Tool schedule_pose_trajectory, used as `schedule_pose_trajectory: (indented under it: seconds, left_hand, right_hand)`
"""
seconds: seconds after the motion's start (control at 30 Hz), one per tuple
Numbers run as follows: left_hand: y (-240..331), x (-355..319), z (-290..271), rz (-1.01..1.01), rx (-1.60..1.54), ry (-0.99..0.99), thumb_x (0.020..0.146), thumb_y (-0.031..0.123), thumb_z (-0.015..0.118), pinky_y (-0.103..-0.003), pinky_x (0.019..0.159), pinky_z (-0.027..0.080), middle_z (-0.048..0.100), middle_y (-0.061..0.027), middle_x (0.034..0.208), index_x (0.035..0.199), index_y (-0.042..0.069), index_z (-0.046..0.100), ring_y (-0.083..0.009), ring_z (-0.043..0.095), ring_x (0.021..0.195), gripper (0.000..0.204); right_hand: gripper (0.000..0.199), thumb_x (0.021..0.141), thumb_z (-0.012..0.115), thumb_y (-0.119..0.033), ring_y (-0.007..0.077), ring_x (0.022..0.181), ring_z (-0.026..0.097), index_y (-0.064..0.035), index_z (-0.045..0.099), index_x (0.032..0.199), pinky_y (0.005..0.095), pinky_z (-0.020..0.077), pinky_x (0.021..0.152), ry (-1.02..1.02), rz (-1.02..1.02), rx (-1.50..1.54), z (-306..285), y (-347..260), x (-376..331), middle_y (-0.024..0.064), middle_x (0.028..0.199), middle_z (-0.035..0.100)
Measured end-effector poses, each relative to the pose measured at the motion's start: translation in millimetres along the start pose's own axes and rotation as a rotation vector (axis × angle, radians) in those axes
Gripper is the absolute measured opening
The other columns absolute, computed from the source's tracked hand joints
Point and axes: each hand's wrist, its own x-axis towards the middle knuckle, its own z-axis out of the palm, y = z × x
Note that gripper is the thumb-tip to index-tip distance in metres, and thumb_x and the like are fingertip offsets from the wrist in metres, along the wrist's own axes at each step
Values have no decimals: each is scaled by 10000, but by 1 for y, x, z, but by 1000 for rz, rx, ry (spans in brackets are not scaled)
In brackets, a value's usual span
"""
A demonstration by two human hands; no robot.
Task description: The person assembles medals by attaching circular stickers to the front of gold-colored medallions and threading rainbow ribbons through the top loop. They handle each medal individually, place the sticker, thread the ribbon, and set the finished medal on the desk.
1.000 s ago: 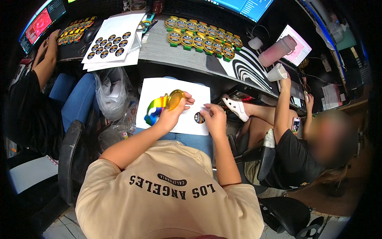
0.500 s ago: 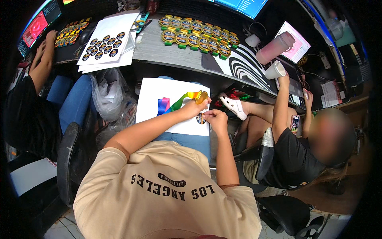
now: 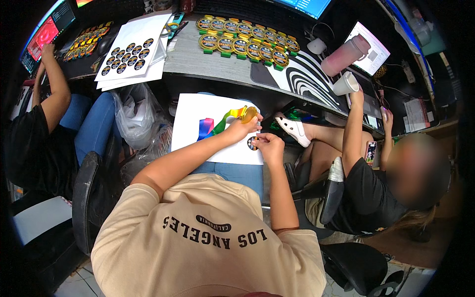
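Note:
A gold medal (image 3: 249,115) is gripped in my left hand (image 3: 239,130), with its rainbow ribbon (image 3: 217,127) trailing leftward over a white sheet (image 3: 190,110). That sheet lies across my lap. Close below the medal, my right hand (image 3: 272,148) is closed, thumb and fingertips pinching the edge of a round black printed sticker (image 3: 252,143). The sticker is at the sheet's right side; whether it is partly lifted from the paper I cannot tell.
Rows of gold medals (image 3: 240,46) lie on the grey desk (image 3: 185,62). Left of them is a sheet of round stickers (image 3: 129,58). A plastic bag (image 3: 136,116) hangs below the desk. On the right, a co-worker (image 3: 366,198) holds a white cup (image 3: 345,84); another person (image 3: 37,143) sits at left.
My hands stay close together, my right hand still pinching the sticker with only a slight shift. The person at left has raised a hand toward the screen.

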Motion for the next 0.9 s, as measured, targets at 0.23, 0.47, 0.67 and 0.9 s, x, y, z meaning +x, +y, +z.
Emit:
schedule_pose_trajectory:
  seconds: [0.23, 0.47, 0.67, 0.9]
  left_hand:
    - [-3, 4, -1, -4, 100, -23, 1023, 307, 441, -298, 939, 487, 541, -41, 1104, 1202, 60, 510, -150, 598, 1045, 313]
    - [0, 4, 0, -54, 61, -6, 1023, 294, 439, -285, 929, 490, 553, -42, 1072, 1201, 57, 516, -146, 598, 1042, 306]
    - [2, 3, 1, -52, 51, -1, 1021, 299, 441, -282, 889, 501, 563, -60, 1043, 1182, 56, 518, -149, 611, 1001, 302]
    - [5, 3, 0, -104, 50, -18, 1022, 309, 441, -290, 923, 494, 559, -72, 1099, 1205, 58, 512, -163, 610, 1034, 318]
  right_hand:
    - [222, 657, 826, -44, 113, 635, 637, 25, 726, 843, 254, 513, 620, -19, 4, 24, -6, -6, 4, 98, 737, 704]
    - [205, 675, 810, -73, 151, 637, 654, 20, 724, 837, 282, 512, 626, 27, -8, -29, -5, -5, 1, 142, 740, 695]
    - [202, 670, 813, -83, 186, 634, 666, 10, 725, 826, 299, 515, 617, 123, -90, -49, 2, 1, -4, 150, 733, 688]
    - [182, 659, 818, -69, 177, 630, 666, 11, 715, 786, 296, 515, 611, 109, -63, 11, 3, 4, -5, 133, 722, 691]
